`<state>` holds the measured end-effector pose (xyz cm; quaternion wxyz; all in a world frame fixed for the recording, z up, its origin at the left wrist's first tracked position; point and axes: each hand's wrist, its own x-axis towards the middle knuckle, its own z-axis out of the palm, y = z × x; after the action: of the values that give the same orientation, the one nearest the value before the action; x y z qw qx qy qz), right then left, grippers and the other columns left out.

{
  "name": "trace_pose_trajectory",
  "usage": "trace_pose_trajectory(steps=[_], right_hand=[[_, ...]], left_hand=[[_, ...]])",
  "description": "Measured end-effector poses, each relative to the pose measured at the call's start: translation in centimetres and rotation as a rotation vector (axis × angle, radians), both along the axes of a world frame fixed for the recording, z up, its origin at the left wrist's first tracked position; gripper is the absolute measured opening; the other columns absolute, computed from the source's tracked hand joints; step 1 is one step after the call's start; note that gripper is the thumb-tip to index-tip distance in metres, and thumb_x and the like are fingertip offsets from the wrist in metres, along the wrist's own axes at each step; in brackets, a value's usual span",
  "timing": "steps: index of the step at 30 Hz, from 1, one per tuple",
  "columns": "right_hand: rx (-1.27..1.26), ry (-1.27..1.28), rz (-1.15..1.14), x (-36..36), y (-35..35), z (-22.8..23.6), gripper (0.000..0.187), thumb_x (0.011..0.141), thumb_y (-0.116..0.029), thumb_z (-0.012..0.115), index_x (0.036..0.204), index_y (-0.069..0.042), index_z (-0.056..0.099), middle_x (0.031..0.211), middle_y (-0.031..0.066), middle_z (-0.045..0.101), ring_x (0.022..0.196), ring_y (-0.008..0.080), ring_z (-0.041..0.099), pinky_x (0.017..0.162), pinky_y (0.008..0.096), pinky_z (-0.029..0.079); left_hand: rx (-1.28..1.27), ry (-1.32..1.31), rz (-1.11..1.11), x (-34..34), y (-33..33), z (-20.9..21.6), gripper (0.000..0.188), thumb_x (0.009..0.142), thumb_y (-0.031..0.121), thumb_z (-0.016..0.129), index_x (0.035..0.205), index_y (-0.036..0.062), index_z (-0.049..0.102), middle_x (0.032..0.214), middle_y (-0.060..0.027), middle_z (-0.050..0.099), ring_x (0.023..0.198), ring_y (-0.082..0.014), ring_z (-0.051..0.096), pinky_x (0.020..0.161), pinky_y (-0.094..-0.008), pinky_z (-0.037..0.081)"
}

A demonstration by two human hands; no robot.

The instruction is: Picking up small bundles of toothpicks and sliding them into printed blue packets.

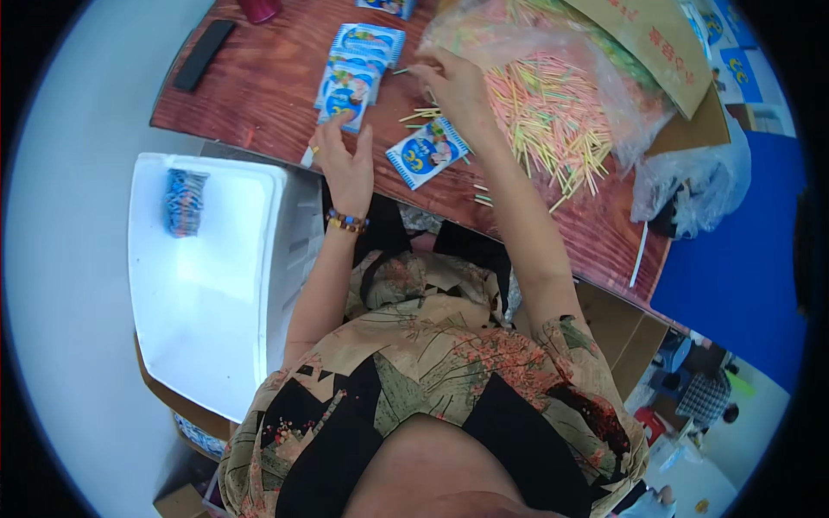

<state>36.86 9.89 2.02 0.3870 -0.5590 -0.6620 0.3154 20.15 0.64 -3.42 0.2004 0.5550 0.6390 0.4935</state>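
My left hand (345, 164) is open, thumb apart, its fingertips touching the near end of a row of overlapping blue-and-white packets (350, 86). A beaded bracelet circles that wrist. My right hand (458, 91) is closed in a pinch beside the packets, and a thin pale stick (401, 71) pokes out from its fingertips. Below the right hand, a single blue-and-white packet (425, 155) lies near the table edge. Several loose sticks (421, 114) lie between it and the row. To the right spreads a large heap of pink, yellow and green sticks (553, 112).
The heap spills from a clear plastic bag (635, 112) beside an open cardboard box (691, 129). A black bar-shaped object (205, 55) and a red cup-like object (259, 9) sit at the far left. Left of the reddish wooden table (276, 95) stands a white bin (207, 319) holding bundled packets (185, 203).
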Motion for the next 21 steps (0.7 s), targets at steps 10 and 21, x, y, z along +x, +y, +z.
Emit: trace_pose_trajectory(steps=[10,21], right_hand=[[-0.119,-0.314,0.080,6.8,-7.4,-2.1,0.021,0.079,-0.019,0.069,0.095,-0.004,0.066,0.084,0.0106,0.064,0.074,0.0225,0.063,0.067,0.0331,0.048],[0.151,-0.092,0.137,7.3,-6.4,-1.8,0.019,0.083,-0.016,0.066,0.096,-0.002,0.066,0.083,0.0068,0.065,0.077,0.0201,0.062,0.073,0.0336,0.049]], left_hand=[[-0.080,0.478,-0.197,3.0,-0.4,0.0,0.031,0.070,0.030,0.076,0.088,0.0101,0.060,0.089,-0.0043,0.055,0.095,-0.0274,0.049,0.081,-0.0436,0.030],[0.206,0.540,-0.364,2.8,0.0,3.4,0.013,0.081,0.016,0.069,0.092,0.0088,0.070,0.089,-0.0002,0.064,0.091,-0.0148,0.057,0.085,-0.0368,0.035]])
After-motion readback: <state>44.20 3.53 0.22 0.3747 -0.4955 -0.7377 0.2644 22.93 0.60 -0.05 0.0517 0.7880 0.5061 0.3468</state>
